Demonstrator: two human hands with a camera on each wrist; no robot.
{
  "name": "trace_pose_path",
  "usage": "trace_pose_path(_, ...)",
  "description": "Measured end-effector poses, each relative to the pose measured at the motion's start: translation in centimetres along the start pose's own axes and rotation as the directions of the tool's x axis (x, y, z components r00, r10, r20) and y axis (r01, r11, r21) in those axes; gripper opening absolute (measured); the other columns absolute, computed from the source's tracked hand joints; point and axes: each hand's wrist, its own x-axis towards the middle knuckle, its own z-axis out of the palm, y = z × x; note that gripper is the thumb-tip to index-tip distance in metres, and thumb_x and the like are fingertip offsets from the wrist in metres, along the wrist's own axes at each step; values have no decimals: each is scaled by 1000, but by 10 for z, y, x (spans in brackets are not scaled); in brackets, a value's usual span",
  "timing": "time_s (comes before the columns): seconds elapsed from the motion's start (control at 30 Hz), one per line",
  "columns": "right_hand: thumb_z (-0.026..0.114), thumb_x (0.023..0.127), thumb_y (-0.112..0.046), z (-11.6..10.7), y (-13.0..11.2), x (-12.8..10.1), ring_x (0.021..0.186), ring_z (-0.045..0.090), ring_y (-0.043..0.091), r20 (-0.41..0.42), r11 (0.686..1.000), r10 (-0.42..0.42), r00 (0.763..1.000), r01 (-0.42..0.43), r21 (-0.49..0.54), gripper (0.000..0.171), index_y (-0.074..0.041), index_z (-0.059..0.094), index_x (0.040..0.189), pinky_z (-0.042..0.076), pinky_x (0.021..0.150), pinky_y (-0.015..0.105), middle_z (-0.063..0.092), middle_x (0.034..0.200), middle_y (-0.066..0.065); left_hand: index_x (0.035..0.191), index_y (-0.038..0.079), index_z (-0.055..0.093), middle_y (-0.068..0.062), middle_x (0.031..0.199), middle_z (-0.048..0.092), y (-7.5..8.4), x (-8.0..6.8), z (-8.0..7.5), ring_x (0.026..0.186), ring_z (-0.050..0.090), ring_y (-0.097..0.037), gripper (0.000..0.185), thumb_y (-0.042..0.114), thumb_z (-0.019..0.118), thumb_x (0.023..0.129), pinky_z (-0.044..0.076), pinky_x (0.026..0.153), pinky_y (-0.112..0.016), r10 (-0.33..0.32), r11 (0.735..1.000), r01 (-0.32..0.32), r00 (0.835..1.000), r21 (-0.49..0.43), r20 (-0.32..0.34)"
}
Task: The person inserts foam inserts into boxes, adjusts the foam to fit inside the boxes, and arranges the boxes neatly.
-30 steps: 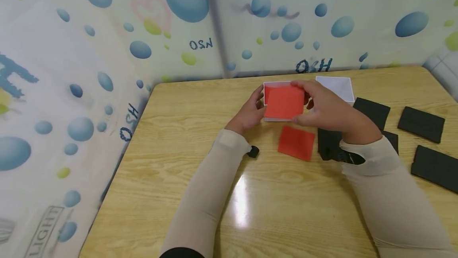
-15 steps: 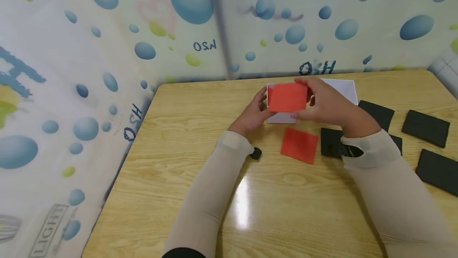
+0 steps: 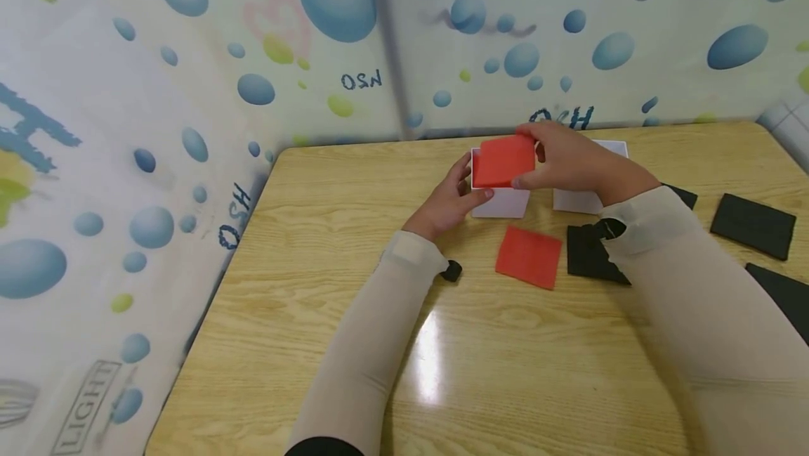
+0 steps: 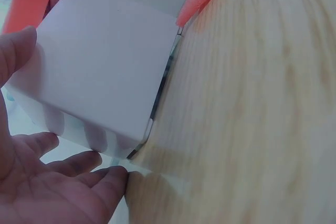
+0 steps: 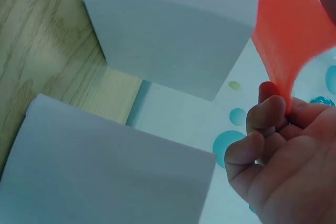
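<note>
Your right hand [image 3: 569, 161] pinches the thin orange-red foam sheet [image 3: 503, 159] by its right edge, above the small white cardboard box [image 3: 499, 202] at the table's far side. It looks light and floppy; grip near a corner. Your left hand [image 3: 450, 202], fingers relaxed, steadies the box's left wall.

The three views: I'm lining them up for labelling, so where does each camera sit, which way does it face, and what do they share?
Head: worn on the head, facing forward and down at the table; both sleeved arms, left hand and right hand show.
Left wrist: at the left hand, facing the white box; open palm and fingers show.
Right wrist: at the right hand, facing two white boxes; fingers pinch the red sheet.
Shared: all three show the white box and the red sheet.
</note>
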Motion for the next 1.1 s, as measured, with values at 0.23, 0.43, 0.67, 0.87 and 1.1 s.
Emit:
trace_pose_path(0.23, 79, 90, -25, -2, -2, 9, 124, 50, 40, 46, 1000, 9, 999, -8, -24, 90, 3, 31, 161, 54, 98, 56, 51, 143, 22, 170, 38, 7, -2, 175, 21, 2, 0, 0, 162, 22, -32, 92, 41, 69, 101, 31, 127, -49, -4, 1000, 4, 1000, 5, -5)
trace_pose_path(0.43, 78, 89, -27, -1, -2, 15, 128, 47, 41, 74, 998, 29, 997, -25, -53, 93, 2, 29, 163, 50, 106, 62, 48, 149, 23, 170, 38, 7, -1, 175, 22, 2, 0, 0, 162, 24, -30, 93, 39, 69, 102, 33, 127, -48, 4, 1000, -4, 1000, -6, -5)
trace_pose_path(0.67, 80, 88, -33, 2, -4, 20, 130, 46, 41, 114, 989, 46, 992, -29, -146, 98, 1, 28, 164, 50, 106, 62, 45, 152, 25, 170, 36, 7, -2, 175, 22, 2, -1, 1, 162, 23, -32, 93, 40, 69, 101, 33, 126, -49, 2, 1000, -2, 1000, -6, -4)
trace_pose_path(0.87, 79, 89, -38, 5, -7, 21, 128, 49, 41, 119, 970, 68, 991, -38, -240, 100, -1, 27, 165, 55, 101, 59, 43, 152, 25, 170, 35, 8, -4, 176, 20, 2, -1, 2, 162, 21, -34, 92, 39, 68, 101, 33, 126, -51, -8, 1000, 8, 1000, -9, -6)
trace_pose_path(1.1, 73, 91, -45, 6, -8, 18, 149, 32, 51, 102, 949, 61, 993, -26, -314, 101, -2, 21, 167, 41, 114, 70, 28, 168, 29, 170, 35, 9, -4, 176, 21, 2, -1, 2, 162, 22, -34, 92, 38, 69, 101, 31, 127, -50, 2, 1000, -2, 1000, -15, -14)
